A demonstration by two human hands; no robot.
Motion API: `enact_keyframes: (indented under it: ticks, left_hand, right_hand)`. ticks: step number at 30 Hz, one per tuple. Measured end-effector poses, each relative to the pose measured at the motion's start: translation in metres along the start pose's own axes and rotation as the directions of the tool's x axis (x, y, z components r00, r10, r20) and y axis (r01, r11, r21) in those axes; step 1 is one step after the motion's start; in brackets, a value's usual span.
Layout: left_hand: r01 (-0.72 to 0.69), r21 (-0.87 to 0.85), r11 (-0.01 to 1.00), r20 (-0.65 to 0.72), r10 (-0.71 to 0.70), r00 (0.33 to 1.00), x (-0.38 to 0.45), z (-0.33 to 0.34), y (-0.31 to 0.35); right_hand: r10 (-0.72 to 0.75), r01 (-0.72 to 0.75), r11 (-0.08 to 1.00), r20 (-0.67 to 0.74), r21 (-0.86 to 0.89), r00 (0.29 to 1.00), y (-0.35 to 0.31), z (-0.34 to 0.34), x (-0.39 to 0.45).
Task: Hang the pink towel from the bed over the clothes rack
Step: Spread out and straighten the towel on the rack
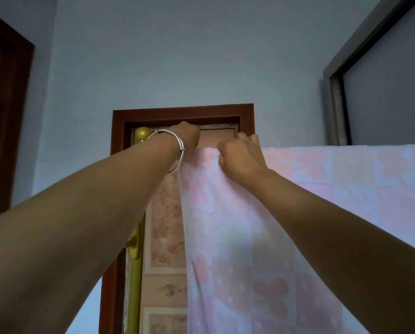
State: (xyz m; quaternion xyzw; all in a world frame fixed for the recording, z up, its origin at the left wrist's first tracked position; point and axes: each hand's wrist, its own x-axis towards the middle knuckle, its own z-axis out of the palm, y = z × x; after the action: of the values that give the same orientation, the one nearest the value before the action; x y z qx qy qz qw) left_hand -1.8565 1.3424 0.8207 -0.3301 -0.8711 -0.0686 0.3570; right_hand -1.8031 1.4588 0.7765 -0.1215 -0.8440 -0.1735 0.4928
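The pink towel (269,237), patterned with pale flowers and squares, hangs down from a high horizontal line across the right half of the view. The rack's gold post (137,273) stands upright at the left, topped by a round gold knob (142,135); the bar under the towel is hidden. My right hand (241,157) is closed on the towel's top edge near its left corner. My left hand (186,137), with a silver bangle on the wrist, reaches over the top at the towel's left corner; its fingers are hidden behind the edge.
A brown-framed door (182,112) with patterned panels stands right behind the rack. Pale blue wall surrounds it. A dark wooden frame (8,116) is at the far left, a grey metal window frame (334,97) at the upper right.
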Motion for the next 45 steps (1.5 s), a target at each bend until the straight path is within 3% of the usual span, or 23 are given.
enact_keyframes:
  ticks: [3, 5, 6, 8, 10, 12, 13, 14, 17, 19, 23, 28, 34, 37, 41, 45]
  left_hand:
    - [0.050, -0.092, 0.995, -0.033, -0.053, 0.998, -0.001, -0.011, -0.005]
    - [0.120, -0.320, 0.940, 0.031, -0.117, 0.993, 0.002, -0.017, -0.012]
    - [0.188, -0.486, 0.854, 0.111, -0.154, 0.982, 0.003, -0.019, -0.016]
    - [0.302, -0.757, 0.580, 0.237, -0.187, 0.953, 0.003, -0.020, -0.024]
    - [0.336, -0.883, 0.328, 0.274, -0.220, 0.936, 0.011, -0.012, -0.031]
    - [0.273, -0.959, 0.077, 0.239, -0.304, 0.922, 0.019, -0.006, -0.036]
    - [0.252, -0.968, 0.009, 0.233, -0.351, 0.907, 0.027, -0.002, -0.037]
    - [0.220, -0.975, 0.033, 0.188, -0.403, 0.895, 0.033, 0.001, -0.037]
    - [0.272, -0.809, 0.521, -0.047, -0.519, 0.853, 0.037, 0.012, -0.033]
    - [0.289, -0.703, 0.650, -0.114, -0.503, 0.857, 0.033, 0.017, -0.030]
    - [0.168, -0.527, 0.833, -0.063, -0.236, 0.970, 0.020, 0.021, -0.025]
    - [-0.022, -0.476, 0.879, 0.024, 0.039, 0.999, 0.008, 0.021, -0.029]
    - [-0.005, -0.224, 0.975, 0.073, 0.022, 0.997, 0.003, 0.019, -0.019]
    - [-0.019, -0.145, 0.989, -0.039, 0.013, 0.999, 0.001, 0.018, -0.001]
    - [-0.307, -0.217, 0.926, -0.194, 0.267, 0.944, 0.002, 0.023, 0.052]
    - [-0.443, -0.155, 0.883, -0.245, 0.400, 0.883, 0.003, 0.031, 0.115]
  right_hand:
    - [-0.014, 0.014, 1.000, -0.033, -0.018, 0.999, -0.001, 0.002, 0.003]
    - [-0.011, 0.011, 1.000, -0.044, 0.000, 0.999, 0.000, 0.001, 0.005]
    - [-0.005, 0.005, 1.000, -0.047, 0.013, 0.999, 0.000, 0.000, 0.006]
    - [0.020, -0.019, 0.999, -0.046, 0.040, 0.999, 0.001, -0.001, 0.009]
    - [0.070, -0.067, 0.995, -0.049, 0.070, 0.996, 0.002, 0.000, 0.013]
    - [0.142, -0.133, 0.983, -0.069, 0.123, 0.987, 0.003, 0.001, 0.018]
    - [0.168, -0.156, 0.977, -0.076, 0.146, 0.983, 0.002, 0.002, 0.019]
    - [0.174, -0.161, 0.974, -0.073, 0.157, 0.982, 0.000, 0.003, 0.020]
    - [0.103, -0.103, 0.984, 0.006, 0.147, 0.995, -0.004, 0.010, 0.015]
    - [0.059, -0.064, 0.990, 0.036, 0.128, 0.998, -0.005, 0.015, 0.010]
    - [0.028, -0.029, 0.995, 0.018, 0.094, 0.999, -0.003, 0.015, 0.009]
    - [0.045, -0.039, 0.992, -0.047, 0.120, 0.998, 0.001, 0.013, 0.017]
    - [0.027, -0.029, 0.999, -0.065, -0.018, 0.998, 0.016, 0.011, 0.009]
    - [0.026, -0.035, 0.993, -0.078, -0.110, 0.997, 0.033, 0.008, -0.006]
    - [0.036, -0.049, 0.989, -0.090, -0.137, 0.995, 0.058, 0.004, -0.028]
    - [0.090, -0.102, 0.979, -0.077, -0.176, 0.993, 0.105, -0.007, -0.057]
